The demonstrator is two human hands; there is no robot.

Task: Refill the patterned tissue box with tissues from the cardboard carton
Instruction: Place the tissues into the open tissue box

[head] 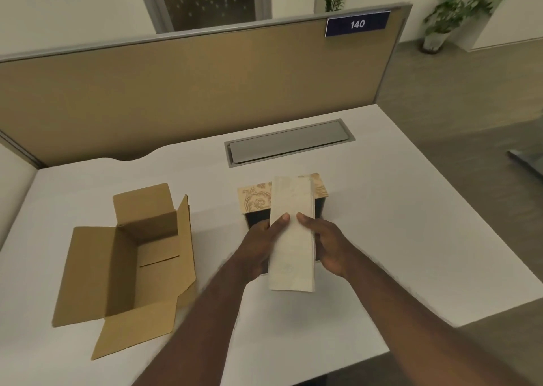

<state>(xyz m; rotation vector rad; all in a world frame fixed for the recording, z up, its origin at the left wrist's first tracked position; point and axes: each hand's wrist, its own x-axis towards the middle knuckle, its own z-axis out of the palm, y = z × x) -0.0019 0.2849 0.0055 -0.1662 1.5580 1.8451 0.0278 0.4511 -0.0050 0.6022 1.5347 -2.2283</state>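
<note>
A stack of white tissues [291, 233] is held lengthwise between both hands above the patterned tissue box [255, 198]. My left hand [260, 246] grips the stack's left side with its thumb on top. My right hand [326, 243] grips the right side the same way. The box has a beige floral lid at its far end and a dark open interior, mostly hidden under the tissues and hands. The cardboard carton [129, 256] stands open to the left, its flaps spread, and its visible inside shows no tissues.
A white desk [396, 239] carries everything, its front and right edges close by. A grey cable tray cover [289, 143] lies behind the box. A tan partition [191, 92] with a "140" sign closes the back. Potted plants stand on the floor beyond.
</note>
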